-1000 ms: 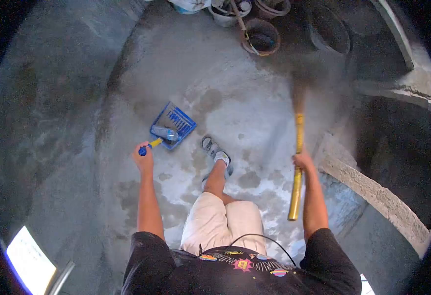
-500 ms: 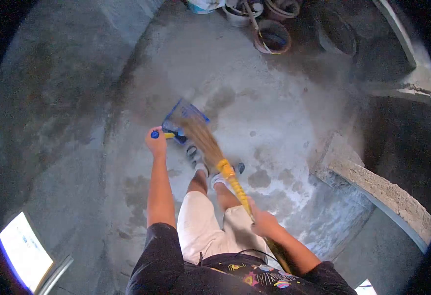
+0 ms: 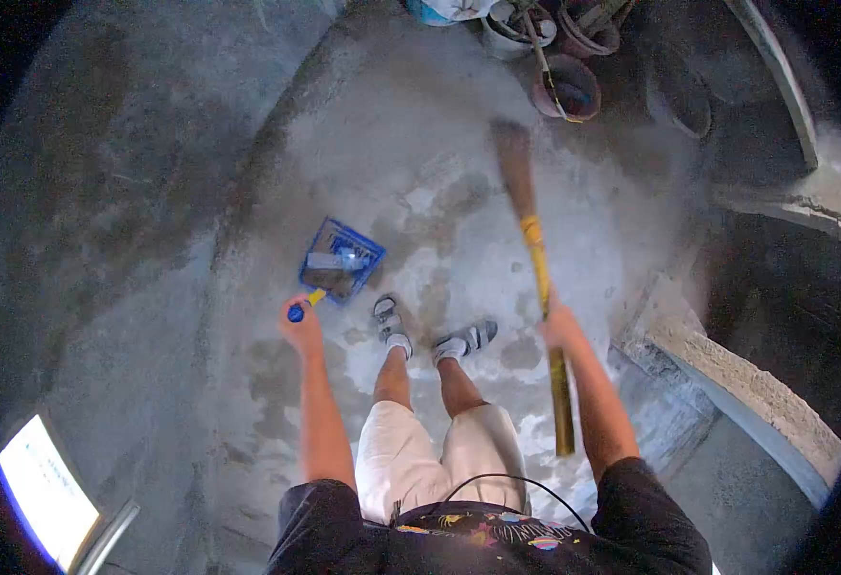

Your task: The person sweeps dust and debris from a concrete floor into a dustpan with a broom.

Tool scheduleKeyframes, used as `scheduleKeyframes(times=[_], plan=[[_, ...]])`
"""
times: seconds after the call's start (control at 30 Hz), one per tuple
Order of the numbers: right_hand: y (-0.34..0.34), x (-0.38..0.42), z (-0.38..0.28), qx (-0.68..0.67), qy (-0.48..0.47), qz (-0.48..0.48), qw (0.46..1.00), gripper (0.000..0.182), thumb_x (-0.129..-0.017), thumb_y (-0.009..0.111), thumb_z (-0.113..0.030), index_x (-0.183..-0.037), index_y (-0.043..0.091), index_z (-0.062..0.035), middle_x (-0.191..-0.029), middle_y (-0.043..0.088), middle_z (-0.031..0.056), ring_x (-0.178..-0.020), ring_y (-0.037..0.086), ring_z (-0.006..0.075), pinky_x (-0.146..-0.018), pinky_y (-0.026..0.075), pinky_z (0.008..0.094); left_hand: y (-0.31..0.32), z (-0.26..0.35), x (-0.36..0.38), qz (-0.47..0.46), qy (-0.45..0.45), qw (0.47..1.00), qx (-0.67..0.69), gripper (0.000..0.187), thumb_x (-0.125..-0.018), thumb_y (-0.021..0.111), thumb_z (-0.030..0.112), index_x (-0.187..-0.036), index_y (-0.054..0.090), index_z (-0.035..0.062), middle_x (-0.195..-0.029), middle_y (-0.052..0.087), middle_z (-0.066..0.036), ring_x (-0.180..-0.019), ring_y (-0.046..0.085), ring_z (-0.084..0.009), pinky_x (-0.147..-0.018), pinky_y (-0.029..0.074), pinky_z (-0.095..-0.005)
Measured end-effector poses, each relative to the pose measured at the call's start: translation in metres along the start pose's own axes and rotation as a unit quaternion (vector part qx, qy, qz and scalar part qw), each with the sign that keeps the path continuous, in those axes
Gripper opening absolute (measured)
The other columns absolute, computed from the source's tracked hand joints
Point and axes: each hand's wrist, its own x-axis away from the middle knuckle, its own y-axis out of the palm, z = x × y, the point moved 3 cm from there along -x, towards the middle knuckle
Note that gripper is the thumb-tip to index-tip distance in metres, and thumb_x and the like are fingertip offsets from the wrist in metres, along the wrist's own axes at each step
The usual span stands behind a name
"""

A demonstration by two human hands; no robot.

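Concrete floor (image 3: 152, 192), grey and blotchy, with paler patches around the person's feet. A raised concrete curb (image 3: 756, 383) runs along the right side.

Cluster of pots and buckets (image 3: 564, 86) sits at the far edge, top of view; one brownish pot with a cord or strap draped over it. Contents not readable.

Person stands mid-floor, black printed shirt (image 3: 487, 537), pale shorts (image 3: 439, 450), grey sandals (image 3: 463, 340) on both feet, feet slightly apart.

Broom (image 3: 535, 259): long yellow handle, brown bristle head pointing away toward the pots, head slightly blurred. It's held out in front and to the right, tilted, lower end of the handle trailing back past the right forearm. Can't tell if the bristles touch the floor.

Right hand (image 3: 559, 326) is wrapped closed around the broom handle about mid-length, fingers gripping it.

Blue dustpan (image 3: 341, 261) sits ahead of the left foot, just beside it, mouth facing away from the person. Something pale and some dark debris inside; can't tell exactly what. Looks flat on or very close to the floor.

Left hand (image 3: 300, 326) is closed on the dustpan's short handle, yellow shaft with a blue end cap sticking out of the fist.

White-lit panel (image 3: 46, 494) at lower left corner, well apart from everything.
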Motion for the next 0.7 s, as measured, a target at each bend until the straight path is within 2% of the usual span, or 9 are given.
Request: scheduleKeyframes(times=[0.1,0.13,0.17,0.23,0.3,0.4,0.47,0.53,0.7], plan=[[0.097,0.062,-0.046,0.037,-0.098,-0.095,0.990,0.082,-0.069,0.057,-0.005,-0.141,0.019,-0.0043,-0.103,0.058,0.0296,-0.099,0.057,0.0420,-0.081,0.045,0.0466,-0.007,0.013,-0.024,-0.031,-0.019,0.991,-0.129,0.009,-0.075,0.061,0.000,-0.084,0.062,0.0013,-0.086,0.067,-0.010,-0.084,0.064,-0.0212,-0.076,0.050,-0.0317],[0.102,0.101,-0.080,0.067,-0.025,-0.214,0.974,0.082,-0.067,0.057,-0.004,-0.140,0.021,-0.0027,-0.101,0.058,0.0303,-0.093,0.059,0.0423,-0.077,0.046,0.0472,-0.009,0.003,-0.034,-0.032,-0.025,0.991,-0.127,0.009,-0.075,0.061,0.000,-0.084,0.062,0.0013,-0.086,0.067,-0.010,-0.084,0.064,-0.0212,-0.076,0.050,-0.0317],[0.132,0.125,-0.080,0.046,-0.117,-0.179,0.976,0.087,-0.065,0.058,-0.005,-0.142,0.016,-0.0059,-0.095,0.059,0.0305,-0.085,0.060,0.0434,-0.072,0.047,0.0479,-0.011,-0.009,-0.043,-0.029,0.000,0.993,-0.119,0.009,-0.075,0.061,0.000,-0.084,0.063,0.0013,-0.086,0.067,-0.010,-0.083,0.064,-0.0218,-0.076,0.050,-0.0317],[0.123,0.178,-0.128,0.036,-0.103,-0.256,0.960,0.096,-0.065,0.058,-0.008,-0.144,0.005,-0.0128,-0.083,0.060,0.0306,-0.079,0.059,0.0456,-0.069,0.047,0.0500,-0.021,-0.027,-0.064,-0.022,0.026,0.993,-0.112,0.010,-0.075,0.061,0.000,-0.085,0.063,0.0014,-0.085,0.067,-0.011,-0.082,0.065,-0.0224,-0.076,0.050,-0.0317],[0.115,0.214,-0.153,0.027,-0.078,-0.278,0.957,0.095,-0.066,0.059,-0.009,-0.145,0.006,-0.0135,-0.079,0.059,0.0306,-0.077,0.058,0.0471,-0.066,0.046,0.0495,-0.034,-0.040,-0.078,-0.011,0.025,0.994,-0.102,0.010,-0.075,0.061,0.001,-0.085,0.063,0.0010,-0.085,0.067,-0.011,-0.080,0.064,-0.0235,-0.076,0.050,-0.0317],[0.093,0.239,-0.172,-0.011,-0.065,-0.267,0.961,0.096,-0.066,0.060,-0.009,-0.145,0.005,-0.0143,-0.078,0.059,0.0308,-0.076,0.058,0.0470,-0.066,0.046,0.0492,-0.058,-0.057,-0.097,-0.034,0.000,0.996,-0.088,0.010,-0.075,0.061,-0.001,-0.084,0.063,0.0007,-0.085,0.067,-0.011,-0.080,0.064,-0.0228,-0.075,0.050,-0.0312],[0.072,0.236,-0.181,-0.021,-0.032,-0.189,0.981,0.100,-0.065,0.063,-0.007,-0.145,0.005,-0.0165,-0.076,0.060,0.0294,-0.073,0.059,0.0470,-0.066,0.047,0.0496,-0.079,-0.060,-0.101,-0.037,-0.018,0.996,-0.075,0.010,-0.074,0.061,-0.003,-0.083,0.063,0.0003,-0.086,0.067,-0.011,-0.080,0.064,-0.0225,-0.075,0.049,-0.0313],[0.062,0.216,-0.179,0.016,0.023,-0.133,0.991,0.099,-0.065,0.061,-0.004,-0.146,0.005,-0.0200,-0.084,0.061,0.0302,-0.080,0.060,0.0457,-0.070,0.047,0.0493,-0.101,-0.057,-0.103,-0.040,-0.033,0.997,-0.064,0.010,-0.073,0.060,-0.005,-0.082,0.063,0.0000,-0.086,0.066,-0.011,-0.080,0.063,-0.0223,-0.075,0.049,-0.0314],[0.066,0.120,-0.161,-0.016,0.006,0.008,1.000,0.096,-0.066,0.060,-0.003,-0.145,0.006,-0.0122,-0.092,0.059,0.0311,-0.086,0.060,0.0446,-0.074,0.048,0.0465,-0.126,-0.084,-0.107,-0.030,0.018,0.998,-0.054,0.012,-0.072,0.059,-0.007,-0.082,0.062,-0.0012,-0.085,0.065,-0.012,-0.080,0.063,-0.0226,-0.075,0.050,-0.0325]])
